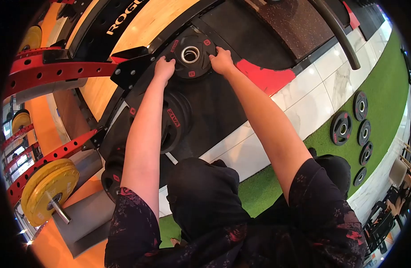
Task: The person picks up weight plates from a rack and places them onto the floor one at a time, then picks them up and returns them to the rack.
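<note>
- Evidently, both hands work at the upper centre of the frame, on a black weight plate that lies face up above the dark floor mat.
- The left hand grasps its left edge, and the right hand grasps its right edge; some fingertips are hidden beneath or behind the rim.
- To handle it well, the person would do best to match the grip on both sides, so that neither edge dips.
- With the arms reaching this far, drawing the load closer to the body before bearing its full weight would probably spare the back.
- Fingertips seem safest clear of the underside whenever the disc meets a hard surface; a slow, level touch would help.
- Counted, there are two hands and one plate on top between them; whether another lies directly beneath it, the view does not settle.
- Five smaller-looking discs lie on the green turf at the right of the frame.
- Two yellow discs sit together on one metal bar at lower left.
- Left of centre, dark discs overlap behind the left forearm, too hidden to count.
</note>
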Demonstrator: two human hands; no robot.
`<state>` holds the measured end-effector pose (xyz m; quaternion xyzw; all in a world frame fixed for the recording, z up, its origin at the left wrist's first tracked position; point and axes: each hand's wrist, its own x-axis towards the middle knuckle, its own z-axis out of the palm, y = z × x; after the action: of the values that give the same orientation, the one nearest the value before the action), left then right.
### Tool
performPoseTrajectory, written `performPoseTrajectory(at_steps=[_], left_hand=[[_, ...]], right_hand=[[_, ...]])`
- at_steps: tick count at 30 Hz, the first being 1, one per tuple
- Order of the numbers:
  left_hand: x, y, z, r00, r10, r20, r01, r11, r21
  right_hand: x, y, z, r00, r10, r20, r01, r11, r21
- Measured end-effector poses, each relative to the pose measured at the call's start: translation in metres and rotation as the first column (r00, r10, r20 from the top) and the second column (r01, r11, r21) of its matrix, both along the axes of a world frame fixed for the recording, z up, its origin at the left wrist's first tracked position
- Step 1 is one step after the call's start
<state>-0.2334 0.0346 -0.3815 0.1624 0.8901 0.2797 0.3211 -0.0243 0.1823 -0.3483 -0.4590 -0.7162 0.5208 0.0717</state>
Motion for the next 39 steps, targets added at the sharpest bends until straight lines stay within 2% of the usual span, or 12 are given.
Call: performPoseTrajectory(at_steps=[1,4,11,14,18,20,23,24,27,31,36,39], left_hand=[[0.029,0.01,0.051,0.971,0.137,0.194,-0.15,0.987,0.051],[0.03,0.018,0.057,0.931,0.217,0.294,-0.228,0.974,0.003],[0.035,0.015,0.055,0.778,0.288,0.559,-0.387,0.92,0.065],[0.051,0.015,0.062,0.772,0.281,0.57,-0.386,0.92,0.069],[0.063,0.012,0.07,0.746,0.23,0.625,-0.364,0.927,0.094],[0.083,0.014,0.09,0.81,0.22,0.544,-0.349,0.926,0.145],[0.112,0.027,0.118,0.824,0.146,0.547,-0.282,0.944,0.173],[0.132,0.036,0.136,0.836,0.102,0.539,-0.237,0.953,0.188],[0.196,0.067,0.185,0.818,-0.004,0.575,-0.141,0.968,0.206],[0.301,0.118,0.229,0.781,-0.11,0.615,-0.039,0.974,0.223],[0.47,0.18,0.25,0.704,-0.25,0.665,0.105,0.962,0.25],[0.576,0.205,0.234,0.666,-0.319,0.675,0.189,0.947,0.261]], right_hand=[[-0.002,-0.002,-0.001,1.0,-0.006,0.026,0.005,1.0,0.015],[-0.007,-0.003,-0.015,0.998,-0.056,0.011,0.056,0.998,0.021],[0.005,-0.01,-0.03,0.967,-0.247,-0.063,0.241,0.967,-0.086],[0.025,-0.006,-0.042,0.95,-0.246,-0.193,0.206,0.956,-0.208],[0.053,0.005,-0.029,0.935,-0.241,-0.26,0.184,0.957,-0.222],[0.069,0.014,-0.02,0.894,-0.275,-0.354,0.183,0.945,-0.272],[0.111,0.027,0.0,0.891,-0.221,-0.397,0.222,0.974,-0.045],[0.138,0.032,0.042,0.907,-0.248,-0.34,0.237,0.969,-0.075],[0.207,0.054,0.073,0.879,-0.324,-0.349,0.301,0.946,-0.118],[0.345,0.088,0.159,0.882,-0.388,-0.268,0.359,0.921,-0.152],[0.536,0.114,0.207,0.824,-0.52,-0.226,0.483,0.852,-0.2],[0.652,0.125,0.207,0.815,-0.536,-0.218,0.511,0.844,-0.165]])
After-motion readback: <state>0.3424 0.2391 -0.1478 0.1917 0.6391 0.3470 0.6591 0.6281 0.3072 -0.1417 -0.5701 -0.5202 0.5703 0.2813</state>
